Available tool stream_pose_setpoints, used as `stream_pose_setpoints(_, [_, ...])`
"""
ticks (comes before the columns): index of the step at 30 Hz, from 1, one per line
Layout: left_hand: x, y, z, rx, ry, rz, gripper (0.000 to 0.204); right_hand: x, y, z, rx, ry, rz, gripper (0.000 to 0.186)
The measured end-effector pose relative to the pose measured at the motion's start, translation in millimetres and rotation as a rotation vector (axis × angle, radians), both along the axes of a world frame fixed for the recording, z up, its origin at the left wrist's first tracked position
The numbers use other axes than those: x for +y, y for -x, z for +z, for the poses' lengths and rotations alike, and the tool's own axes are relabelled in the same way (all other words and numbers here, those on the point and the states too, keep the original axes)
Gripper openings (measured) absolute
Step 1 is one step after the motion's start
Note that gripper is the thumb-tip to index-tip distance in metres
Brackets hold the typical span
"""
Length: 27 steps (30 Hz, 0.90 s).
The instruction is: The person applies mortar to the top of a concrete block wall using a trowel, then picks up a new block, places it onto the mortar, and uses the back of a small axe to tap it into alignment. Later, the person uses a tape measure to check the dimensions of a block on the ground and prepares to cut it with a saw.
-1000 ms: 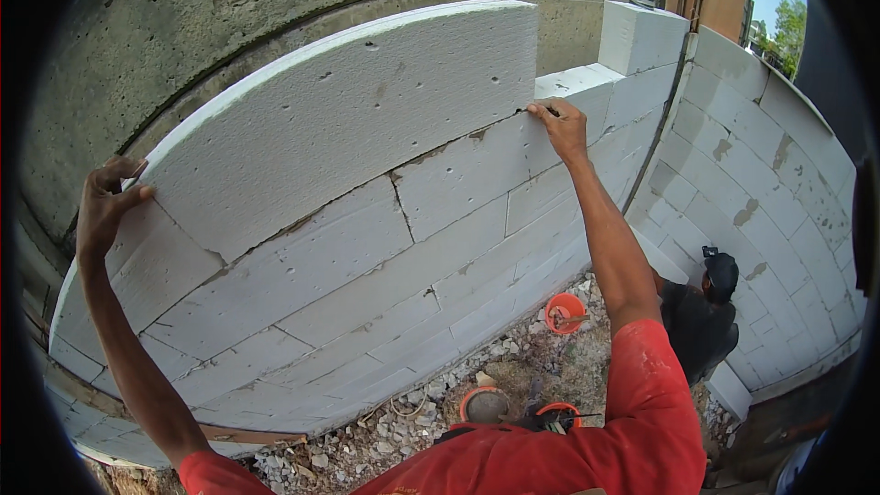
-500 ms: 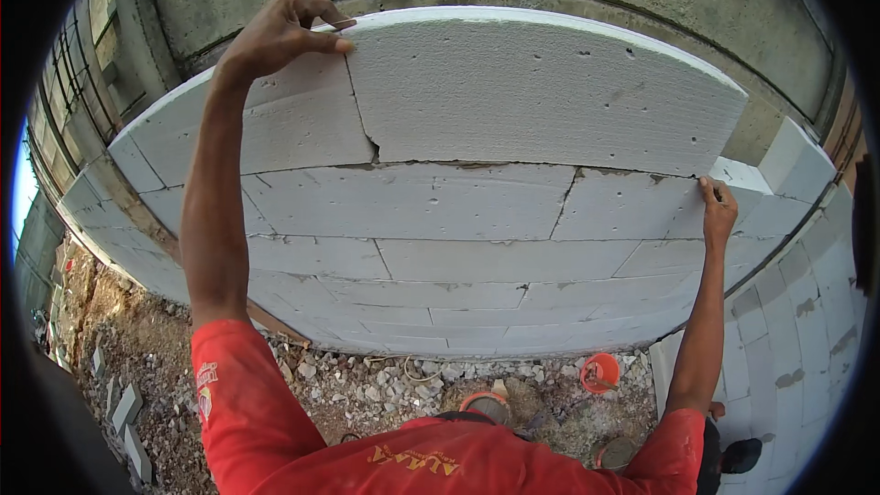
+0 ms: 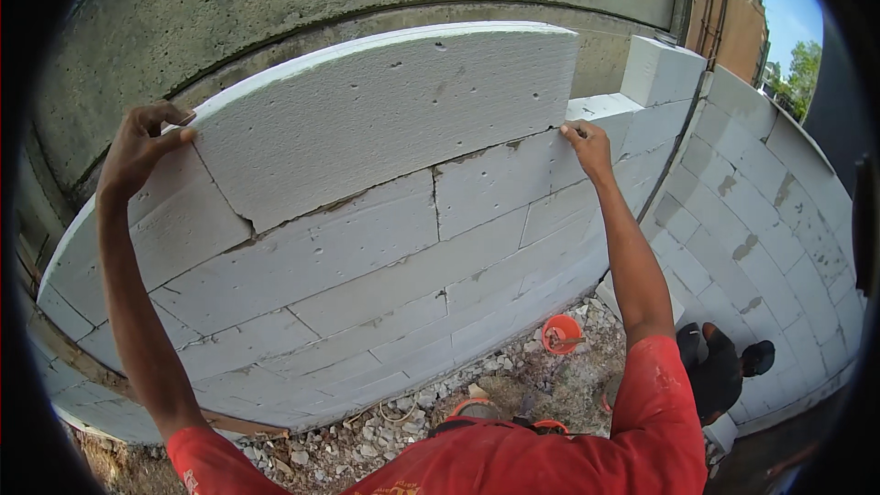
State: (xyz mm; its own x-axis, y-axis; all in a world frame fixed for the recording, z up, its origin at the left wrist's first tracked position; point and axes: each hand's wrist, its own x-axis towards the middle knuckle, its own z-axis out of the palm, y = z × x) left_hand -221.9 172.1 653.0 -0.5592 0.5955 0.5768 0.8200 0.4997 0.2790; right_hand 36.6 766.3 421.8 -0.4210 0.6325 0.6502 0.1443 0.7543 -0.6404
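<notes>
Where the white wall (image 3: 367, 302) rises under the concrete beam (image 3: 367, 0), we see a big block (image 3: 394, 119) seated on its top course. Our left hand (image 3: 142, 142) grips the block's upper left corner, fingers curled over the edge; our right hand (image 3: 587, 147) pinches its lower right corner. Below, a person in black (image 3: 720, 371) crouches near an orange bucket (image 3: 561, 333) on the rubble.
</notes>
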Motion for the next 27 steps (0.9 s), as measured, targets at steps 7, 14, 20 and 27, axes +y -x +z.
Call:
stream_pose_setpoints(7, [-15.5, 19.6, -9.5, 0.119, -0.038, -0.118, 0.033, 17.1, 12.8, -8.9, 0.051, 0.125, 0.156, 0.028])
stream_pose_setpoints(14, [-0.1, -15.2, 16.8, 0.036, 0.140, 0.079, 0.033, -41.9, -5.4, 9.9, 0.026, -0.195, -0.135, 0.035])
stream_pose_setpoints(20, [-13.4, 1.0, 3.2, 0.067, 0.061, 0.015, 0.043, -101.1, 15.5, -32.8, 0.429, -0.138, -0.089, 0.014])
stream_pose_setpoints(27, [-19.9, -0.3, 3.4, 0.097, 0.097, -0.021, 0.043, -231.1, -20.0, -199.8, 0.175, 0.424, 0.453, 0.031])
